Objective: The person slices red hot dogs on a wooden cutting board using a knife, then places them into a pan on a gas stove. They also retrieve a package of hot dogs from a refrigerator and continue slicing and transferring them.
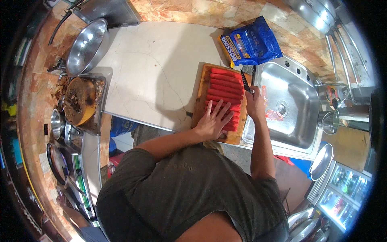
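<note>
Several red hotdogs (225,86) lie side by side in a row on a wooden cutting board (199,86). My left hand (213,121) rests on the nearer hotdogs with its fingers spread. My right hand (254,104) is closed round the handle of a knife (244,80), at the board's right side. The dark blade points away from me, along the right ends of the far hotdogs. Whether the blade touches them I cannot tell. Just beyond the board lies a blue plastic food bag (252,42) with a yellow edge.
Right of the board is a steel sink (292,92) with reddish scraps (274,116) in it. On the left stand a large metal bowl (86,47) and a round wooden block (80,101) on a tray. A glass (328,122) stands at the sink's right.
</note>
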Available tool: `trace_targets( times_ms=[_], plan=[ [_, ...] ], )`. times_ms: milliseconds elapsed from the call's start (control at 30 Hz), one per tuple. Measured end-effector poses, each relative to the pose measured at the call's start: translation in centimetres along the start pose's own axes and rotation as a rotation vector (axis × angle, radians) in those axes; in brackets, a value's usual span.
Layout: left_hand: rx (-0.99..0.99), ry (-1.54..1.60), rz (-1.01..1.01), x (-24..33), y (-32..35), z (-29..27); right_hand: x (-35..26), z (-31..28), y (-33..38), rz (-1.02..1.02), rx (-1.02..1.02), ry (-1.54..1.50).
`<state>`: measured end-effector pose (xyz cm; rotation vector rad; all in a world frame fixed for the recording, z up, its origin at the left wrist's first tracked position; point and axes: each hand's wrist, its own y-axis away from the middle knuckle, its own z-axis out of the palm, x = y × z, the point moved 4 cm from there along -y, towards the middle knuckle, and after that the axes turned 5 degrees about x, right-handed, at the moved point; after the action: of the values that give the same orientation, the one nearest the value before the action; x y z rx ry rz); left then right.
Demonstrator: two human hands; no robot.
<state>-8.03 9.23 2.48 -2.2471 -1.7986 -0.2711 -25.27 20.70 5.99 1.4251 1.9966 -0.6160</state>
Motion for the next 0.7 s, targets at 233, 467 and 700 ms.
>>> trace_targets(
  times_ms=[233,467,700],
  plan=[
    [0.052,0.009,-0.011,0.3,0.2,-0.4,-2.9,-0.5,-0.7,-0.072,0.000,0.157],
    [0.150,0.009,-0.015,0.1,0.0,0.1,-1.0,0.8,-1.8,-0.199,-0.028,0.341],
    [0.059,-0.167,-0.061,0.2,-0.2,0.2,-0.1,-1.0,6.3,-0.145,-0.118,0.353]
  ],
)
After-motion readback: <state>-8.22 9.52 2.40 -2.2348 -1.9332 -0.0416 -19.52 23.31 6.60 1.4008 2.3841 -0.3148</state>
